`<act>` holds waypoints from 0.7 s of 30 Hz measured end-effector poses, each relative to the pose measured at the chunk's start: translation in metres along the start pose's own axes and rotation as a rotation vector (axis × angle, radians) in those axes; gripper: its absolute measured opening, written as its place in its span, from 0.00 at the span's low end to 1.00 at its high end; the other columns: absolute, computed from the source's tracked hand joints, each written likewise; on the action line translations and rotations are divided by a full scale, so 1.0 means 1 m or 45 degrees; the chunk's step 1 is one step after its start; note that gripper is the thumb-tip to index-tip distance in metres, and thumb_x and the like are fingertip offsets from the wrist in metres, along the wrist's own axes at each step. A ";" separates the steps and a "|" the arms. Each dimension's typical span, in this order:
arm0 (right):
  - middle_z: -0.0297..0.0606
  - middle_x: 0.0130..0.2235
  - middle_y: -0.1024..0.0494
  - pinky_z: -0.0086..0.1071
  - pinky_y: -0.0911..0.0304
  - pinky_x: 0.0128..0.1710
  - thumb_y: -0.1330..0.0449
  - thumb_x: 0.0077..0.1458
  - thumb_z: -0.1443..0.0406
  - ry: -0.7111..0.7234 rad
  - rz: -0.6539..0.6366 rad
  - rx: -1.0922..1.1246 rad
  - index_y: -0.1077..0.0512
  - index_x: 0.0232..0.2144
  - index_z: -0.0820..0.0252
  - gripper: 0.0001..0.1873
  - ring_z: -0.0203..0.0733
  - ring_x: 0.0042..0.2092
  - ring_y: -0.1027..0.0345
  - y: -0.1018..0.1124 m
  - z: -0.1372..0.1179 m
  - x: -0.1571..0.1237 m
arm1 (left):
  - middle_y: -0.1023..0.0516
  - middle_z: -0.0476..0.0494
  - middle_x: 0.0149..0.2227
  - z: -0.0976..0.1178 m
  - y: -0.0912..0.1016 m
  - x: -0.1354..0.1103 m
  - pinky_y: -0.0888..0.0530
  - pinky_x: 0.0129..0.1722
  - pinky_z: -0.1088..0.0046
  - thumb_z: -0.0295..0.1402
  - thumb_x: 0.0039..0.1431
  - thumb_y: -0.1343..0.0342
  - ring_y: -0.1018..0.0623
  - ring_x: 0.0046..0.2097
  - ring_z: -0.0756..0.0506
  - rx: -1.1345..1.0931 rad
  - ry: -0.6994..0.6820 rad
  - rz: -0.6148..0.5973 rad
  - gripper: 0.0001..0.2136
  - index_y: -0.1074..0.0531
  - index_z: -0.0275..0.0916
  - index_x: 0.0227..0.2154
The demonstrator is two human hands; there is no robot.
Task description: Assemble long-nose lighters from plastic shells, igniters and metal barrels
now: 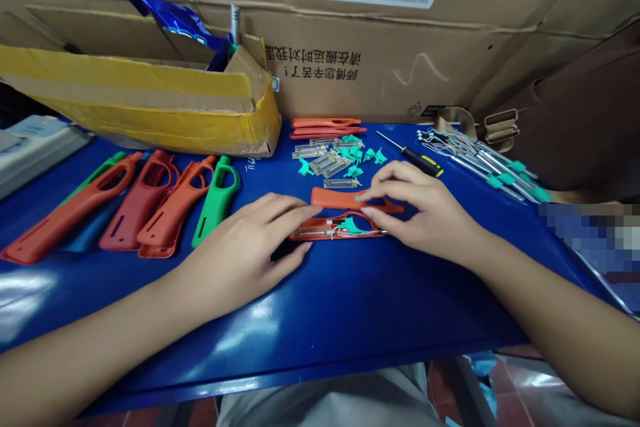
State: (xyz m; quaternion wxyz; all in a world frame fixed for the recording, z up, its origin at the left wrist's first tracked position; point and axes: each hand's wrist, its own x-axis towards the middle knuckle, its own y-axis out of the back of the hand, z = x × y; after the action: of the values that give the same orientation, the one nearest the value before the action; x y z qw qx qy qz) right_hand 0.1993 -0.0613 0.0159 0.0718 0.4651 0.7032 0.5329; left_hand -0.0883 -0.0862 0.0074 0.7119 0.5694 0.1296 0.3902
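Observation:
An opened orange lighter casing half (313, 235) lies on the blue table in front of me, holding a clear tube, thin white wires and a teal trigger (353, 225). My left hand (245, 247) grips the left end of this half between index finger and thumb. Just behind it is the other orange casing half (333, 198), outer side up. My right hand (425, 210) reaches over the right end of both halves, thumb and index finger nearly together. A tiny teal spot shows at those fingertips; what they pinch, if anything, is unclear.
Assembled-looking casings, such as a green one (219, 200), lie left. Behind are clear tubes (330, 163), teal triggers (354, 153), orange shells (325, 127) and a screwdriver (423, 161). Metal rods with wires (493, 167) lie right. A yellow-taped carton (200, 113) stands back left.

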 end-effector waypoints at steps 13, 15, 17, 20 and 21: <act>0.41 0.43 0.23 0.40 0.44 0.42 0.43 0.68 0.66 0.279 -0.243 -0.121 0.21 0.41 0.55 0.10 0.42 0.44 0.33 -0.008 -0.014 -0.008 | 0.25 0.40 0.55 -0.002 -0.009 0.000 0.26 0.52 0.61 0.28 0.73 0.53 0.27 0.53 0.41 -0.108 -0.169 -0.119 0.18 0.32 0.43 0.62; 0.40 0.44 0.22 0.40 0.45 0.42 0.44 0.68 0.65 0.290 -0.268 -0.137 0.21 0.41 0.54 0.10 0.42 0.44 0.33 -0.007 -0.016 -0.008 | 0.26 0.40 0.56 -0.001 -0.008 0.000 0.26 0.53 0.60 0.27 0.73 0.53 0.28 0.53 0.40 -0.102 -0.174 -0.124 0.19 0.33 0.45 0.62; 0.41 0.45 0.22 0.40 0.46 0.42 0.44 0.69 0.64 0.275 -0.300 -0.151 0.21 0.42 0.54 0.10 0.43 0.45 0.33 -0.006 -0.016 -0.009 | 0.26 0.39 0.56 -0.001 -0.008 0.000 0.26 0.53 0.60 0.26 0.72 0.54 0.28 0.54 0.40 -0.090 -0.185 -0.134 0.20 0.33 0.46 0.63; 0.42 0.47 0.23 0.40 0.46 0.42 0.44 0.69 0.63 0.257 -0.328 -0.175 0.22 0.46 0.52 0.11 0.45 0.47 0.33 -0.006 -0.017 -0.009 | 0.27 0.38 0.55 -0.001 -0.008 0.001 0.26 0.54 0.59 0.24 0.70 0.53 0.29 0.54 0.39 -0.058 -0.206 -0.138 0.22 0.34 0.45 0.64; 0.42 0.47 0.23 0.41 0.46 0.42 0.44 0.69 0.62 0.258 -0.326 -0.187 0.22 0.47 0.52 0.11 0.45 0.47 0.33 -0.005 -0.017 -0.009 | 0.27 0.38 0.55 -0.001 -0.008 0.001 0.26 0.54 0.59 0.23 0.70 0.53 0.29 0.54 0.39 -0.047 -0.212 -0.137 0.22 0.34 0.45 0.64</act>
State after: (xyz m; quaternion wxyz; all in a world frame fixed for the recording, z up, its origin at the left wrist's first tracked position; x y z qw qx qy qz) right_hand 0.1911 -0.0799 0.0149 0.1018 0.3091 0.7195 0.6135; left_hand -0.0850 -0.0855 -0.0005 0.7505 0.5788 0.0929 0.3051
